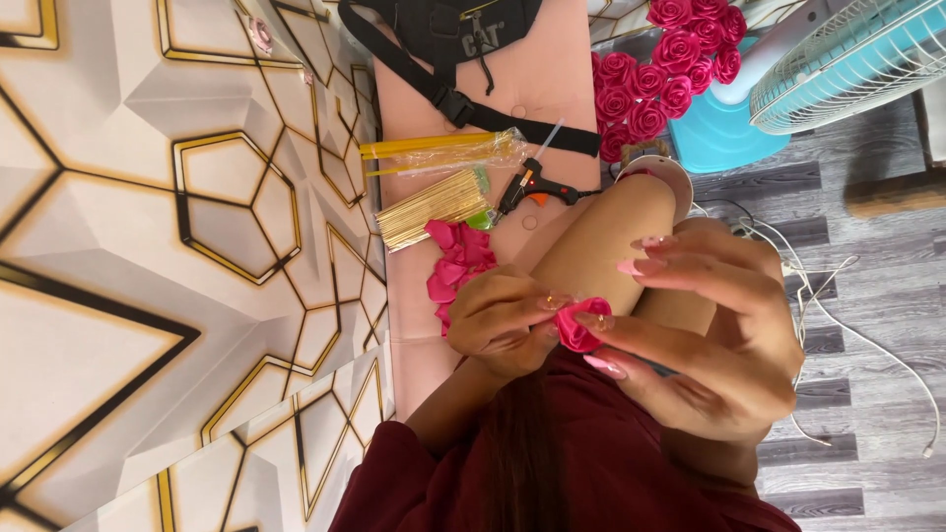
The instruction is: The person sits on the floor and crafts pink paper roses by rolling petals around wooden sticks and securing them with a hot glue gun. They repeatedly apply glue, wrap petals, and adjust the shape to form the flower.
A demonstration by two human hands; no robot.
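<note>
A small pink ribbon rose [574, 328] is pinched between both hands above my lap. My left hand [503, 320] grips it from the left, thumb and fingertips closed on its edge. From the right, my right hand [709, 325] presses its thumb and forefinger against the rose while the other fingers spread out above. Behind the hands is my bare knee [601, 232]. A dark red sleeve [414, 473] covers my left arm.
Loose pink ribbon petals [458, 261], a bundle of wooden sticks [434, 207], bagged yellow sticks [443, 153], a black and orange glue gun [537, 187] and a black bag [443, 39] lie on a pink seat [552, 89]. Finished pink roses [660, 69], a blue fan [847, 59] and white cables [838, 296] are on the right.
</note>
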